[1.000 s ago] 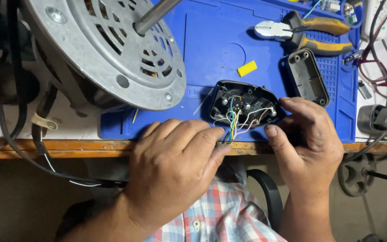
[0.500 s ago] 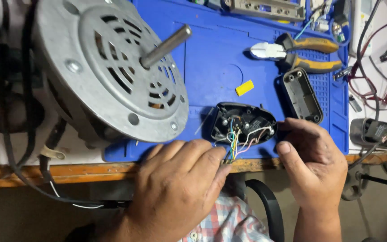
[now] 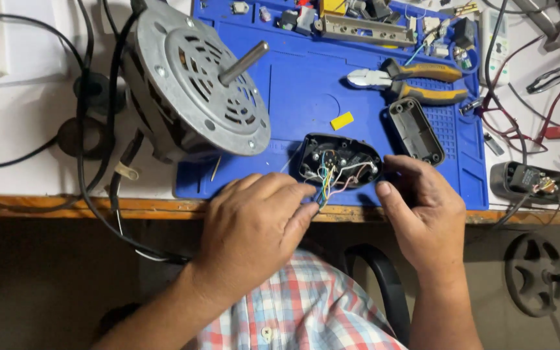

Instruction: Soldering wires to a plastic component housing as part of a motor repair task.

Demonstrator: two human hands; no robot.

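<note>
Open black plastic casing [image 3: 339,161]: light, rigid, fragile wiring; right hand [image 3: 422,217] gripping its rim, left hand [image 3: 254,233] pinching its coloured wires [image 3: 324,188].

Mat [image 3: 306,84]: lies on the bench top [image 3: 27,129], its near edge close to the bench's front edge.
Motor [image 3: 196,91]: rests at the mat's left edge, partly on it, shaft pointing up and right.
Open housing [image 3: 339,161]: on the mat's near part, right of the motor, with wires [image 3: 327,180] inside spilling toward the front edge.
Left hand [image 3: 254,236]: before the housing, fingertips at the wires.
Right hand [image 3: 422,210]: at the housing's right end, touching it.
Cover [image 3: 416,129]: on the mat, behind the right hand.
Cutters [image 3: 403,81]: on the mat, behind the cover.
Small tab [image 3: 341,120]: on the mat, between housing and cutters.
Adapter [image 3: 527,181]: off the mat, right of the right hand.
</note>
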